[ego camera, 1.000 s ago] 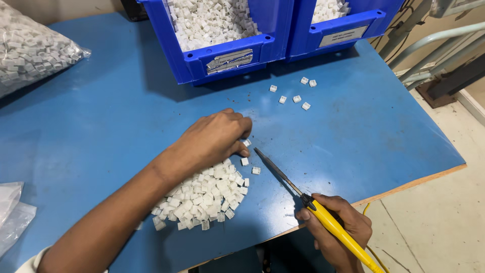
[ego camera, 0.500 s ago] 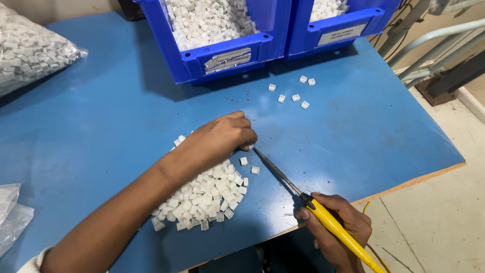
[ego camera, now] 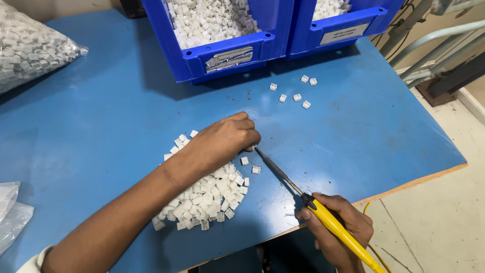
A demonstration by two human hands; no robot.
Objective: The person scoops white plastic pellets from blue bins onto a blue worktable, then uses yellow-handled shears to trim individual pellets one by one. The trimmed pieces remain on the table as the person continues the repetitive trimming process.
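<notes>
While my left hand (ego camera: pixel 222 144) rests curled on the blue table (ego camera: pixel 101 126), fingers bunched together at the top edge of the pile of small white plastic pieces (ego camera: pixel 204 194), I think the fingertips pinch one piece, but they are tucked under and I cannot tell for sure. My right hand (ego camera: pixel 336 230) is clamped round the yellow handle of a soldering iron (ego camera: pixel 308 202), low at the table's front edge, and its dark metal tip runs up-left to end right at the left fingertips. Two loose white pieces (ego camera: pixel 250 165) lie just beside the shaft, between pile and tool. Five more scattered white pieces (ego camera: pixel 295 91) sit well apart, further up the table near the bins. Left blue bin (ego camera: pixel 222 55) stands at the table's far edge, full of the same white pieces, with a silvery rectangular label on its front lip, tilted slightly. Right blue bin (ego camera: pixel 348 25) touches it on the right, also holding white pieces, with a pale rectangular label on its front. Clear plastic bag of white pieces (ego camera: pixel 30 50) lies at the far left corner, knotted end pointing right. Another clear plastic bag (ego camera: pixel 12 217), crumpled, shows at the left edge near my forearm; contents not visible. Yellow cord (ego camera: pixel 374 253) trails from the tool's handle below the table edge.
</notes>
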